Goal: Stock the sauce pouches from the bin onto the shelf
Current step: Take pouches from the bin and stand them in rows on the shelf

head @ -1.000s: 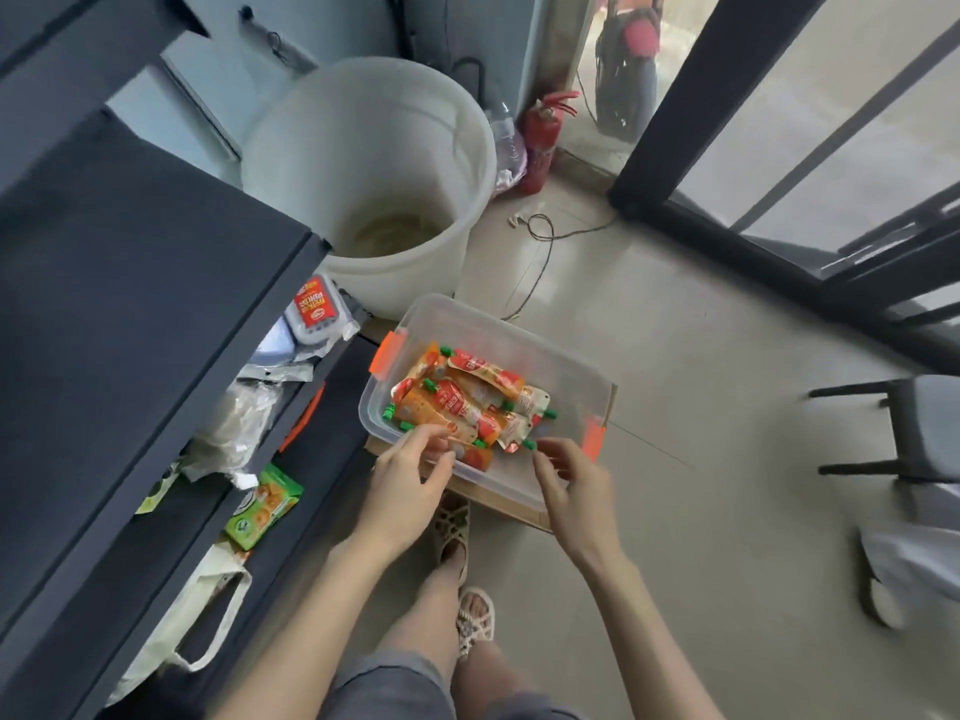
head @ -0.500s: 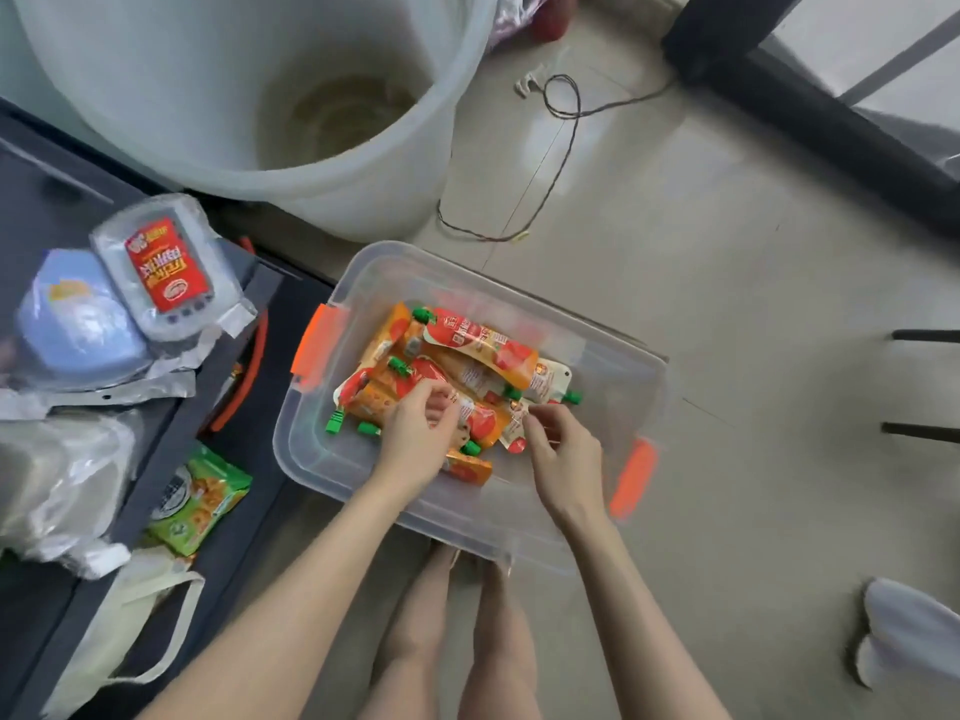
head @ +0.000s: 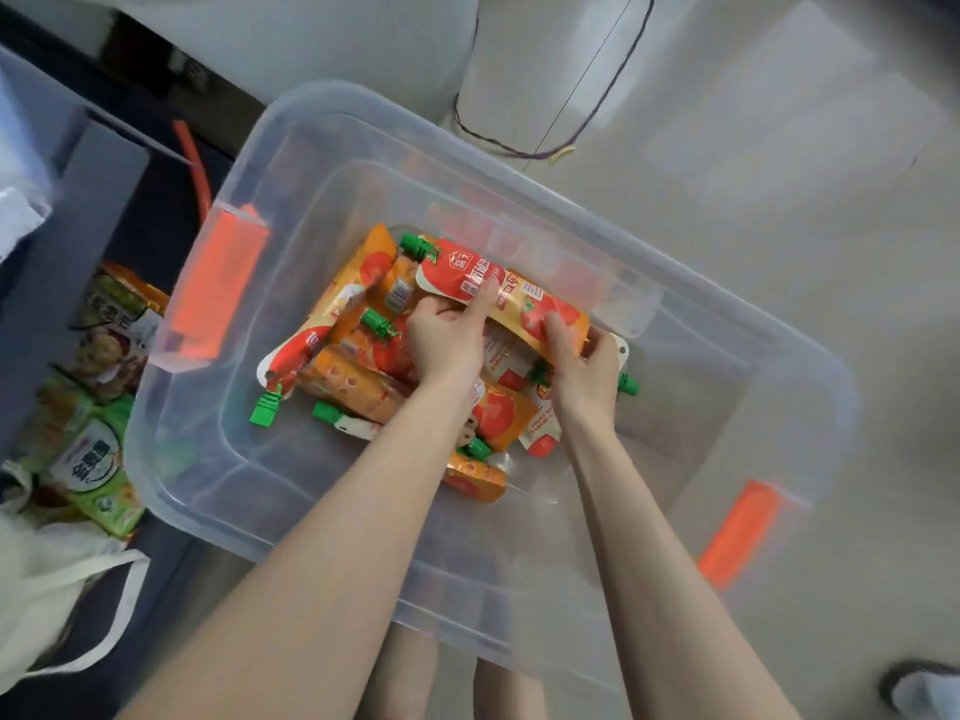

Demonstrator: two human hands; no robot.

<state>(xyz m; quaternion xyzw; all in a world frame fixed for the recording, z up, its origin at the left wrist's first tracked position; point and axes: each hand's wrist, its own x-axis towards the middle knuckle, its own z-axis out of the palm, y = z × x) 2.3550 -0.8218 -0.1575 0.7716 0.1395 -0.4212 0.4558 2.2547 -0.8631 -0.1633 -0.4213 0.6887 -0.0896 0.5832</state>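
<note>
A clear plastic bin point(head: 218, 491) with orange latches sits on the floor and holds several orange-red sauce pouches with green caps. The top sauce pouch point(head: 467, 275) lies across the pile. My left hand point(head: 447, 337) grips its near edge, thumb on the printed face. My right hand point(head: 584, 371) pinches the same pouch at its right end. Both forearms reach down into the bin. The dark shelf point(head: 104, 168) stands at the left.
Green snack packets point(head: 98, 475) and a white cloth bag point(head: 57, 610) lie on the low shelf level at left. A white bucket point(head: 311, 33) stands behind the bin. A thin cable point(head: 566, 132) loops on the pale floor. An orange latch point(head: 737, 532) sticks out at right.
The view has dropped much closer to the bin. Both hands went from its near rim into the pile and closed on the top pouch.
</note>
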